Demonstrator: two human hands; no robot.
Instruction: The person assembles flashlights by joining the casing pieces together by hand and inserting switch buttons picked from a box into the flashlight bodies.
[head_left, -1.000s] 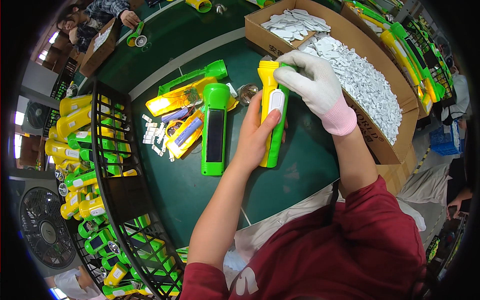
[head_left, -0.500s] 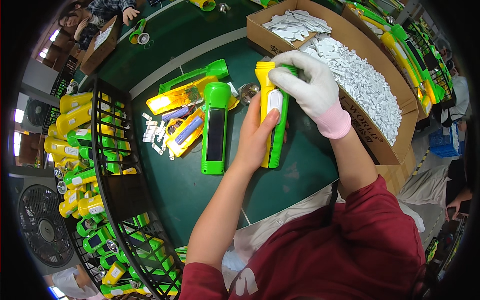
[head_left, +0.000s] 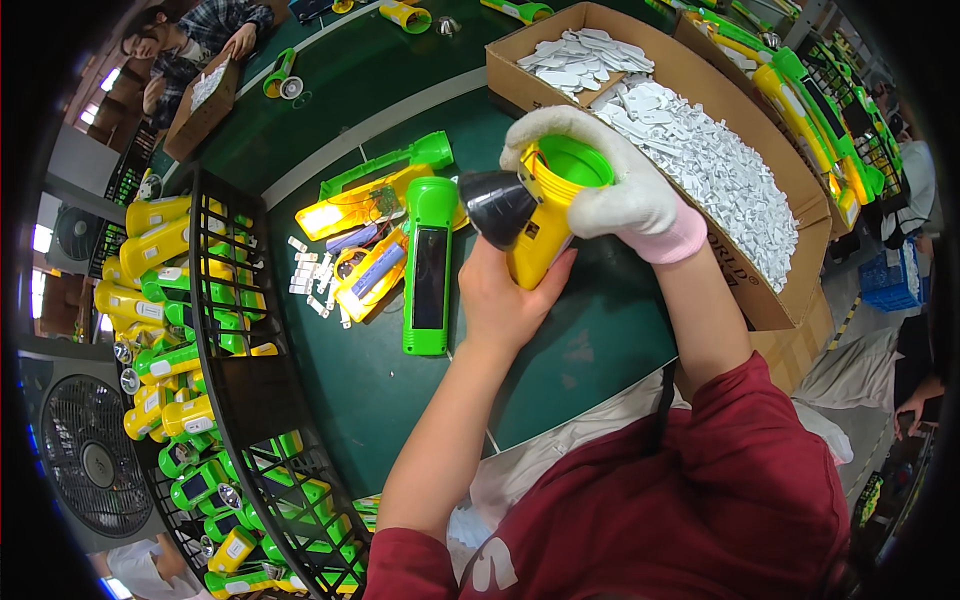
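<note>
My left hand (head_left: 500, 295), bare, is wrapped round the lower body of a yellow and green flashlight housing (head_left: 542, 240). The housing is tilted, so its round open mouth with a green inside faces up. My right hand (head_left: 635, 195), in a white glove with a pink cuff, grips the threaded rim, thumb on the near side and fingers around the far side. A black cone-shaped lamp cup (head_left: 497, 208) hangs beside the mouth, with thin wires near the rim. Left of my hands lies a green flashlight (head_left: 432, 265) with a dark panel.
Opened yellow shells (head_left: 372, 275) with blue cells, and small white strips (head_left: 303, 270), lie further left. A black crate (head_left: 230, 390) of flashlights stands at the left edge. At right is a cardboard box (head_left: 745, 285) of white plastic parts. Across the table sits another person (head_left: 205, 35).
The flashlight has been turned and tipped, so its open mouth now shows. My right hand has shifted round the rim. The lamp cup now shows its black back instead of its shiny face.
</note>
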